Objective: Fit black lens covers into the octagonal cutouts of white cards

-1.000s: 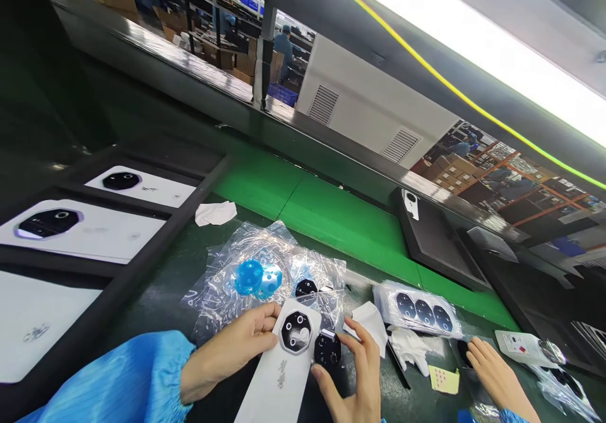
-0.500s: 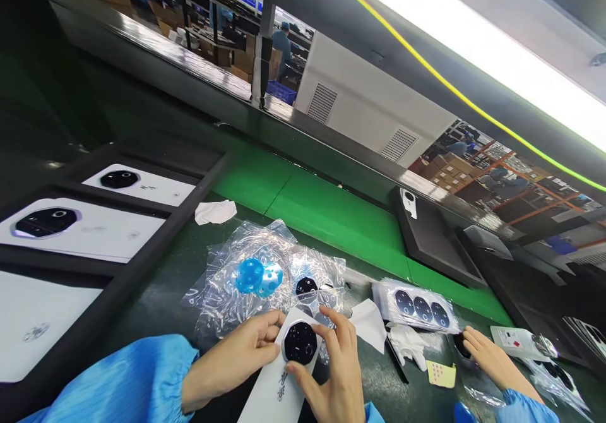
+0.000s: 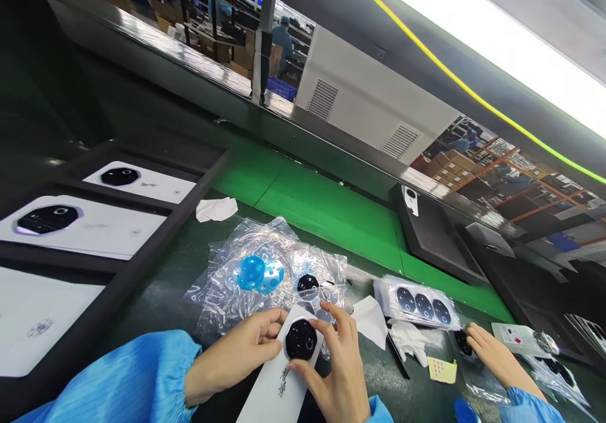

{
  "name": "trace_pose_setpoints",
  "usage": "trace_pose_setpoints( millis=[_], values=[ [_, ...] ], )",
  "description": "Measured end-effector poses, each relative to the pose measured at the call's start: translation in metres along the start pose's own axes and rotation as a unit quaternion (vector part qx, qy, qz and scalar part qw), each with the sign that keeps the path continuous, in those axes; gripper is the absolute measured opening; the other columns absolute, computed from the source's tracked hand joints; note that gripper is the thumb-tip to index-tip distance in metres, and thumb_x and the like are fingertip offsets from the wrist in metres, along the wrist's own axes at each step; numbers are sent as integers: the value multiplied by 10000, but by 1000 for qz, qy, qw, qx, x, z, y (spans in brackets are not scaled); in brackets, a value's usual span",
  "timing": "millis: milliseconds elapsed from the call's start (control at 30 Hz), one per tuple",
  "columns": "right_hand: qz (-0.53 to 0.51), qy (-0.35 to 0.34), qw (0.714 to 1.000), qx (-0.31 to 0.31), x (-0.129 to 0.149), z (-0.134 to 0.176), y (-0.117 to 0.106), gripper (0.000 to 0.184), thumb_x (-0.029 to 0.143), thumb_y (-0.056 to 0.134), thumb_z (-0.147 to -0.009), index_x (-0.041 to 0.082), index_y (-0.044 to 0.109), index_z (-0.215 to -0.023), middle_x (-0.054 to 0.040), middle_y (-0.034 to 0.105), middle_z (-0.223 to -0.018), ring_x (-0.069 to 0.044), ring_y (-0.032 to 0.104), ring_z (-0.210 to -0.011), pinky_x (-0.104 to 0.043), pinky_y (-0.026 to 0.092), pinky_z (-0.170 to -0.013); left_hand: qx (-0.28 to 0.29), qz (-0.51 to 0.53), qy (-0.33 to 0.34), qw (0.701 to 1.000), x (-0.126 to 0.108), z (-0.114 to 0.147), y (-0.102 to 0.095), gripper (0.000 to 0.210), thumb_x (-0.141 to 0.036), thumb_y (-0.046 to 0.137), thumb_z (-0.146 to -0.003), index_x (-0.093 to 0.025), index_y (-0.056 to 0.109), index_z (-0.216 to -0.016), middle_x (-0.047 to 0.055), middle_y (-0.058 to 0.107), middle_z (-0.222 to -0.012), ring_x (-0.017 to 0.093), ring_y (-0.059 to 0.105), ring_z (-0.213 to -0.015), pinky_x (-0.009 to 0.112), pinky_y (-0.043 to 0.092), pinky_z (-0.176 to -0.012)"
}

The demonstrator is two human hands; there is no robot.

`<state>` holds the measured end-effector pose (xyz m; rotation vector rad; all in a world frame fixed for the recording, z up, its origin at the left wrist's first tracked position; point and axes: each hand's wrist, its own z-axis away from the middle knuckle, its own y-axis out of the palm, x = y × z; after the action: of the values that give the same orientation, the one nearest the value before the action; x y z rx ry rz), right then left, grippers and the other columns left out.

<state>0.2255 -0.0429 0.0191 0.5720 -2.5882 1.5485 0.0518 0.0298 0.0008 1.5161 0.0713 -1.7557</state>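
Observation:
My left hand point(image 3: 239, 357) pinches the left edge of a white phone back cover point(image 3: 272, 394), which slants up away from me. A black camera lens plate point(image 3: 301, 339) lies near the cover's upper end. My right hand point(image 3: 343, 363) curves around that plate, thumb at its lower edge and fingers at its upper right. Whether the plate is fixed to the cover, I cannot tell. Just beyond my hands, clear plastic bags point(image 3: 227, 290) lie with blue dotted film point(image 3: 260, 274) and a black lens plate point(image 3: 307, 286).
Black trays point(image 3: 156, 237) holding white phone back covers stand at left. A co-worker's hand point(image 3: 492, 353) touches a bagged black part at right. Nearby lie packed lens plates point(image 3: 423, 306), white cloth point(image 3: 369, 322), a white glove point(image 3: 409, 342) and a yellow note point(image 3: 442, 369).
The view has shifted slightly. Both my hands keep nearly the same hold on the cover and lens plate. The co-worker's hand stays at the bagged part.

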Motion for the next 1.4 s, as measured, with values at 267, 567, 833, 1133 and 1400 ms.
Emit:
trace_pose_setpoints(
  millis=[267,567,833,1133,1400],
  values=[
    [-9,10,1000,14,-1,1,-1,381,540,631,-807,216,576,-1002,-122,594,-1113,-279,603,-987,-402,577,-723,4,11,-7,1000,-3,0,1,279,-265,600,-724,-175,549,-983,7,675,-841,152,612,-704,244,437,-647],
    [-9,15,1000,26,-2,3,0,393,486,707,-766,216,577,-1020,-118,594,-1134,-282,599,-1003,-400,571,-740,3,0,-12,1000,-1,1,0,315,-303,619,-730,-179,570,-1015,16,675,-855,175,622,-744,257,441,-668],
    [17,30,998,60,3,-1,-4,429,388,818,-668,223,562,-970,-108,599,-1152,-294,601,-1030,-401,584,-745,-2,-10,-14,1000,-3,1,2,375,-336,616,-758,-178,555,-1093,40,675,-901,193,629,-773,267,456,-674],
    [49,21,997,58,8,-4,-3,526,296,892,-553,224,533,-929,-107,602,-1152,-296,594,-1021,-420,594,-749,-63,-151,15,986,1,4,1,321,-498,449,-874,-214,570,-961,23,629,-883,237,588,-898,301,437,-768],
    [50,-14,998,17,18,-5,6,545,310,894,-566,201,517,-943,-126,625,-1095,-285,617,-962,-413,598,-732,-174,-221,15,959,13,4,9,332,-585,421,-810,-269,518,-840,41,637,-871,289,566,-923,338,393,-777]
  ],
)
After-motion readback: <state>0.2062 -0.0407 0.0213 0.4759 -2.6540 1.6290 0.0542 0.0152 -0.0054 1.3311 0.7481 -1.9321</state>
